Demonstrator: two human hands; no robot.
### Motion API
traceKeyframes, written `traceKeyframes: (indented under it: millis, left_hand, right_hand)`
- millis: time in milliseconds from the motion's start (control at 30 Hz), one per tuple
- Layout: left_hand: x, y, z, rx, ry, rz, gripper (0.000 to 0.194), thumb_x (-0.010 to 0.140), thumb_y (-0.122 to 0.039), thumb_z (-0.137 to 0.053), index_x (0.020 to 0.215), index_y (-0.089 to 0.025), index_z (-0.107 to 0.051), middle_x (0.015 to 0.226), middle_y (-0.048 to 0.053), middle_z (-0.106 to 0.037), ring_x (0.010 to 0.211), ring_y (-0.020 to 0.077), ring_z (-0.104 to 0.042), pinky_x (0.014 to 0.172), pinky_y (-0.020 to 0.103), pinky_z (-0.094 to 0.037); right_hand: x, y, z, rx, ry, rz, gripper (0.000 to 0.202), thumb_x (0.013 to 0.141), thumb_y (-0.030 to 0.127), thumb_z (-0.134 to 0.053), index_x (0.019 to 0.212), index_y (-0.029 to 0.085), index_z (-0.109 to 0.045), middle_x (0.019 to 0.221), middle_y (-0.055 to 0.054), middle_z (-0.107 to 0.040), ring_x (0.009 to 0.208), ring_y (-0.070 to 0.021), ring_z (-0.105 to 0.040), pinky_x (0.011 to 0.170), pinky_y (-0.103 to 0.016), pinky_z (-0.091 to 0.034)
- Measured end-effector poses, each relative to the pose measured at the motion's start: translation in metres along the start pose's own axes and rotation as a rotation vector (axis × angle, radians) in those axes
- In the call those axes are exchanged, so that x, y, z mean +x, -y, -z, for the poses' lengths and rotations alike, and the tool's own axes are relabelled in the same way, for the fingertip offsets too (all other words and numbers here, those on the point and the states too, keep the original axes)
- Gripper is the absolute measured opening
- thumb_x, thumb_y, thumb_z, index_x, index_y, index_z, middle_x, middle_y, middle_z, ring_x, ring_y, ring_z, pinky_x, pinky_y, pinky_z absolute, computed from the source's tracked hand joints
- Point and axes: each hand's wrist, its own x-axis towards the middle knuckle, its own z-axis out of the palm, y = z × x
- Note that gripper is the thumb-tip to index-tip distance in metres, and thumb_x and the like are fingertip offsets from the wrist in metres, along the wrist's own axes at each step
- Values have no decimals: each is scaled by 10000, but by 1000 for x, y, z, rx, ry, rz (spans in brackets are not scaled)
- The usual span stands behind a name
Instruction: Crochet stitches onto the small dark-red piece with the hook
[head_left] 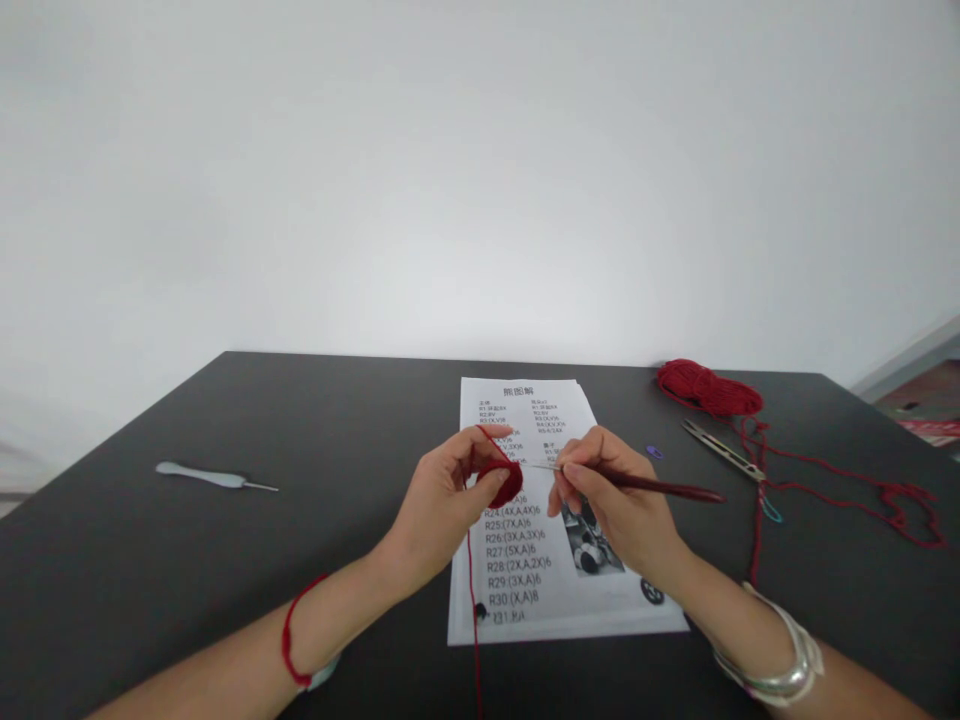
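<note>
Head view, paper (585, 612): lies on the dark counter (300, 590), headed "熊图解"; lower rows read "R25:(7X,A)6", "R26:(3X,A,3X)6", "R27:(5X,A)6", "R28:(2X,A,2X)6", "R29:(3X,A)6" and "R30:(X,A)8"; the last row is too smudged to read in full.
Right column: "R5-6:24X" shows near the top, "鼻子" below it, then a black-and-white photo (600, 555), partly covered.
Dark-red hook (671, 488): long axis nearly level across the view, metal tip to the left and slightly higher, handle end to the right.
Tip: at or just beside the red piece's edge; whether it sits in a stitch, I cannot tell.
Red piece (511, 487): small and rounded, above the middle of the paper.
Left hand (442, 485): grip closed, thumb and fingers pinching the red piece; red strand (472, 590) runs over a finger and hangs to the bottom edge.
Right hand (619, 495): grip closed around the dark-red hook, near its metal end.
Grey hook (202, 474): far left, tip pointing right and slightly nearer the person.
Right side: yarn bundle (709, 388), with snips (724, 450) just in front, slanting down rightward; purple clip (655, 452) beside them.
</note>
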Motion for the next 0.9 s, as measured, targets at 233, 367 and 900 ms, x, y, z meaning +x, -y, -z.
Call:
traceKeyframes:
  millis: [233,367,900]
  left_hand:
    - [2,-1,-1,-103,34,47,93,698,-95,-625,759,-157,-593,776,-14,-616,656,96,-543,632,235,-437]
    - [1,0,-3,-220,72,110,361,693,-98,-638,1045,-163,-586,674,-50,-585,624,96,-539,619,233,-435]
    - [-1,4,-6,-346,100,238,493,671,-108,-691,1142,-146,-552,686,-40,-612,628,101,-562,639,245,-437]
  right_hand:
    - [-7,0,-1,-315,-44,152,86,851,206,-602,778,233,-565,672,19,-581,596,-135,-526,534,-263,-384]
    - [-7,-1,-6,-439,-76,180,69,869,199,-572,877,254,-614,723,9,-610,619,-142,-549,564,-269,-405]
    - [-3,-5,-26,42,-103,-203,147,717,237,-723,777,205,-592,671,43,-567,587,-101,-493,542,-218,-405]
